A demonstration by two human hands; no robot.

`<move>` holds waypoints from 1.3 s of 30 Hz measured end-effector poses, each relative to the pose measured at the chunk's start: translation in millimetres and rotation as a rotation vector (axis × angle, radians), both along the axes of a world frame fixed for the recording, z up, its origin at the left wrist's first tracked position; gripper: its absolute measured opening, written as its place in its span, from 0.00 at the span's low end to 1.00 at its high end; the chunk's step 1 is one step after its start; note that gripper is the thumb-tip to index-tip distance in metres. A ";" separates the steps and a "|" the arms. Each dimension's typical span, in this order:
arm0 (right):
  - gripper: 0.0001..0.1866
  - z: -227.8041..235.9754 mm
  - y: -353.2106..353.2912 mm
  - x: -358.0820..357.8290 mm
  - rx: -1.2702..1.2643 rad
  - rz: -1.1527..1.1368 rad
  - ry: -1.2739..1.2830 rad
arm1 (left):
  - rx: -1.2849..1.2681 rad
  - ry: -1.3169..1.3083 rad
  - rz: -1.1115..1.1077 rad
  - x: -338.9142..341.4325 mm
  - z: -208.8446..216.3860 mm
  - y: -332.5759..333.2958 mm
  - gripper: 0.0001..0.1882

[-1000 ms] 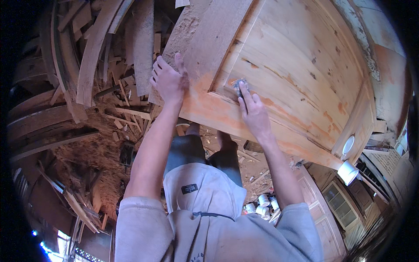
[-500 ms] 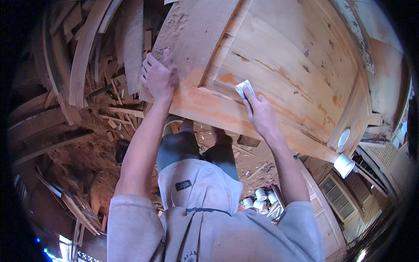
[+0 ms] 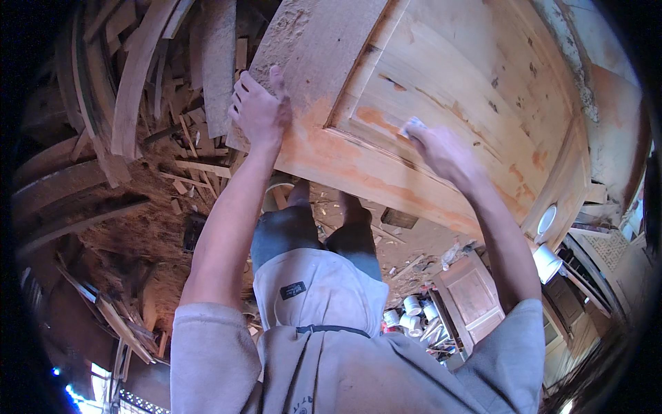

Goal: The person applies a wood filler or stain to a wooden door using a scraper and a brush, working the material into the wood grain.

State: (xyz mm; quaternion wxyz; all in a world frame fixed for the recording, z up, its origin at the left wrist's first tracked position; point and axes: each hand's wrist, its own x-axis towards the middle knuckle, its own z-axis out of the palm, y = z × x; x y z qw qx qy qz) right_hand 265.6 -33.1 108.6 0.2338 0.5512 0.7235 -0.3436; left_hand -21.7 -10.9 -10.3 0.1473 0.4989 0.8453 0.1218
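Two hands in play, one big wooden door [image 3: 448, 83] spreading from eleven o'clock round to three! The left hand [image 3: 264, 114], at eleven, lies on the door's left edge, thumb up, fingers half curled; clamping or merely resting, I can't tell. At two o'clock the right hand [image 3: 447, 148] has one whitish pad [image 3: 412, 126] pinched in its fingers, over the recessed panel near its lower-left corner; blur hides whether it touches. One white disc [image 3: 547, 220] on the door at three, one white cup [image 3: 547, 265] just below it. At four, one smaller reddish door [image 3: 474, 303]; at five, several white pots [image 3: 412, 306], too jumbled to count. Many timbers [image 3: 141, 76] at ten.

And the line of it: the door's near edge slants from ten towards four, but its top runs out of view, so no calling the long axis. The pad's tip points to ten, its length hidden.
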 end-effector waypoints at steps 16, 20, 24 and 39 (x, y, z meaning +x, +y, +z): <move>0.23 -53.1 -76.3 -55.0 0.361 -0.352 0.045 | 0.012 -0.038 -0.007 5.0 8.6 3.5 0.40; 0.24 -48.4 -85.9 -23.7 0.459 -0.273 0.170 | 0.013 -0.027 0.009 2.9 3.9 1.5 0.40; 0.22 -16.9 -74.3 -11.0 0.576 -0.253 0.423 | 0.017 0.007 0.010 3.5 6.3 1.8 0.39; 0.13 -45.2 -79.7 -78.8 -0.198 -1.457 0.684 | 0.014 -0.009 0.009 5.4 8.4 3.6 0.38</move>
